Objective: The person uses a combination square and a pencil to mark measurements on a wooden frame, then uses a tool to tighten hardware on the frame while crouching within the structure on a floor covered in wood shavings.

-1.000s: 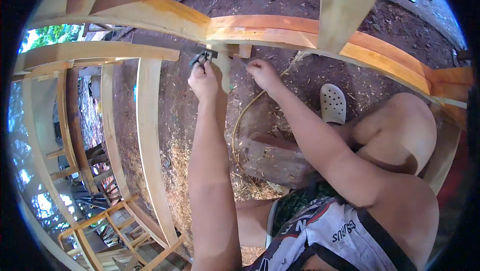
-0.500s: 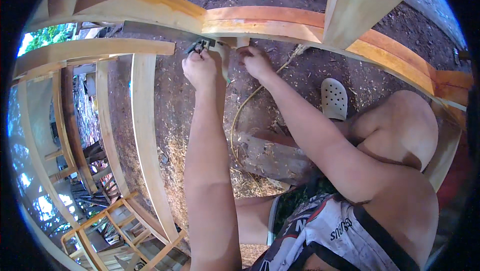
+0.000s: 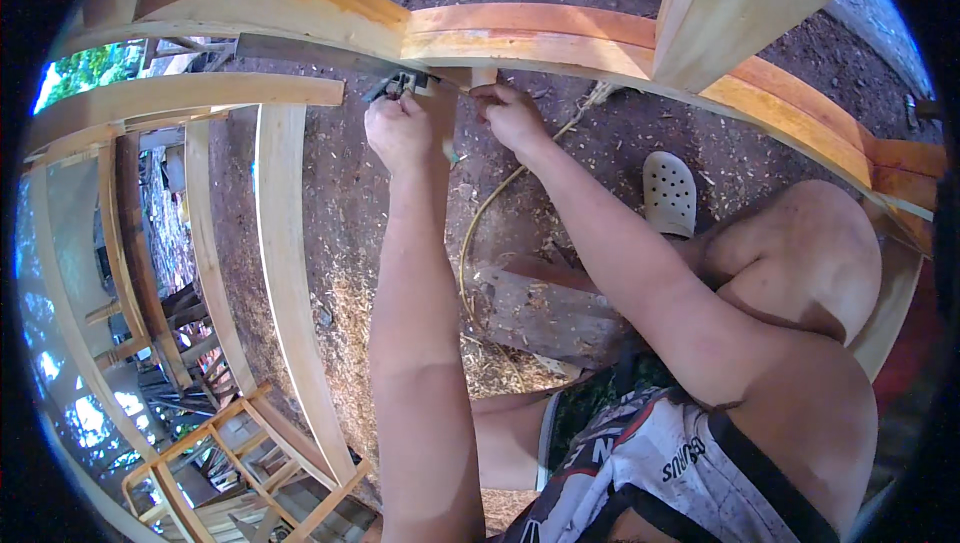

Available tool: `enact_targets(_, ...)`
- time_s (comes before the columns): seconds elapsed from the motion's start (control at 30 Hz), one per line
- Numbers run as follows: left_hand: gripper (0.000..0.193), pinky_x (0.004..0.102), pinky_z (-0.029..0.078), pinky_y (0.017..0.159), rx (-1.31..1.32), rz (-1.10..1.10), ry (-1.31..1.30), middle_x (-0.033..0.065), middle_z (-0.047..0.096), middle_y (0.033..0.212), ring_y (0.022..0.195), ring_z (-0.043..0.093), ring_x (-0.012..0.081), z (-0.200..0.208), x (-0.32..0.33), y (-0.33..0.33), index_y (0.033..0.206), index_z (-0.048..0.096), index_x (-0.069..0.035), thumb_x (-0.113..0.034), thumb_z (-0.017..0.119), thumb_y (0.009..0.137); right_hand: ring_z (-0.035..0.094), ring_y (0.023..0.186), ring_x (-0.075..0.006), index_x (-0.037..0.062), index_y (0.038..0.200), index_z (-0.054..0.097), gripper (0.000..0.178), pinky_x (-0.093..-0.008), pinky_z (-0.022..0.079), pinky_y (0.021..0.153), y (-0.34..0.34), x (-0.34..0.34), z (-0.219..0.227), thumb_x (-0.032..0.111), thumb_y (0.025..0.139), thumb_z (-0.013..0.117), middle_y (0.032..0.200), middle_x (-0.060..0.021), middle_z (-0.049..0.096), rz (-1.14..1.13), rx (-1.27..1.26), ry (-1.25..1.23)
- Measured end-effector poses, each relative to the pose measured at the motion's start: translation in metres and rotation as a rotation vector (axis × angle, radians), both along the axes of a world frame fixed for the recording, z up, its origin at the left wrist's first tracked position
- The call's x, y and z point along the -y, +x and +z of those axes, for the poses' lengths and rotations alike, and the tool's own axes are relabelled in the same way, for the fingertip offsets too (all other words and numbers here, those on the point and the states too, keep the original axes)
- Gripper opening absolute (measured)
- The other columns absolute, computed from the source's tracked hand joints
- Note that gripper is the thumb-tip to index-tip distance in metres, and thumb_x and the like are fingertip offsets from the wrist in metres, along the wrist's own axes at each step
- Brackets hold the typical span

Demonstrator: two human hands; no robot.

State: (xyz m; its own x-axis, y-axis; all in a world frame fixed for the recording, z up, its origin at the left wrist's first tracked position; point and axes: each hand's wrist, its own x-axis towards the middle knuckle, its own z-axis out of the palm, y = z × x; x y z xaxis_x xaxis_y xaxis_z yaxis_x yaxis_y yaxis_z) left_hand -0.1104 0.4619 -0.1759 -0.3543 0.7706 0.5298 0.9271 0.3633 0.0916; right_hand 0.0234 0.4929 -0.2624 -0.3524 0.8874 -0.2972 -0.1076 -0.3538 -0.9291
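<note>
My left hand (image 3: 400, 131) is closed in a pinch on a small dark metal piece (image 3: 398, 86), whose kind I cannot make out. It sits just under the near edge of a long pale wooden beam (image 3: 530, 51). To its right, my right hand (image 3: 512, 119) has its fingers bent and close together, the fingertips just below a short wooden block (image 3: 484, 76) that sticks out from the beam. Whether they hold anything small is hidden. An upright wooden piece (image 3: 440, 173) stands behind my left wrist, partly covered by it.
Pale wooden framing (image 3: 288, 273) stands at the left. A thick post (image 3: 745, 13) rises from the beam at the upper right. A yellowish cord (image 3: 480, 218) runs across the earth floor strewn with shavings. A plank (image 3: 545, 315) lies near my foot in a beige clog (image 3: 669, 193).
My right hand has shifted slightly up and left, its fingertips reaching closer to the block. My left hand has barely moved and stays on the metal piece.
</note>
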Motion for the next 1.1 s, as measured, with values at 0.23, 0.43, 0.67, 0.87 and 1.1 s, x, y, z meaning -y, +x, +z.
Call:
enact_targets(0.23,0.02,0.0477,0.049,0.072,0.04,0.032,0.0,0.021,0.063,0.079,0.077,0.061,0.0398,-0.005,-0.001,0.0,0.075,0.064,0.003,-0.016,0.064,0.078,0.058,0.075,-0.013,0.0014,0.109,0.066,0.026,-0.027,0.046,0.071,0.003,0.002,0.008,0.005,0.086,0.055,0.083,-0.0044,0.065,-0.015,-0.028,-0.018)
enact_targets(0.43,0.021,0.0485,0.049,0.07,0.079,0.081,0.009,0.0208,0.063,0.077,0.074,0.061,0.0398,-0.003,0.002,0.004,0.072,0.063,0.002,-0.017,0.065,0.078,0.057,0.075,-0.0128,0.0032,0.11,0.066,0.025,-0.0269,0.046,0.07,0.002,0.009,0.016,0.007,0.088,0.055,0.087,-0.0042,0.065,-0.006,-0.142,-0.225)
enact_targets(0.67,0.021,0.0485,0.049,0.07,0.041,0.032,-0.001,0.0206,0.063,0.077,0.075,0.061,0.04,-0.001,-0.002,0.005,0.07,0.063,0.002,-0.018,0.066,0.078,0.057,0.074,-0.0133,0.0028,0.111,0.065,0.025,-0.0276,0.047,0.069,0.001,0.004,0.0,0.008,0.088,0.055,0.088,-0.004,0.066,0.049,-0.119,-0.152)
enact_targets(0.87,0.03,0.0478,0.049,0.063,0.059,0.068,0.044,0.0201,0.061,0.068,0.066,0.061,0.0409,-0.002,0.009,-0.007,0.067,0.061,0.001,-0.026,0.068,0.08,0.06,0.073,-0.0144,0.0049,0.108,0.068,0.024,-0.0286,0.049,0.069,0.002,0.013,0.016,0.01,0.087,0.057,0.084,-0.007,0.067,0.114,0.126,0.016)
enact_targets(1.1,0.025,0.0471,0.049,0.068,0.081,0.082,-0.001,0.0206,0.063,0.074,0.071,0.062,0.0391,0.001,0.013,0.006,0.072,0.063,0.001,-0.022,0.067,0.08,0.061,0.07,-0.0153,0.0069,0.107,0.069,0.024,-0.0302,0.049,0.066,0.006,0.016,0.007,0.012,0.086,0.057,0.081,-0.0081,0.067,0.098,0.152,0.059)
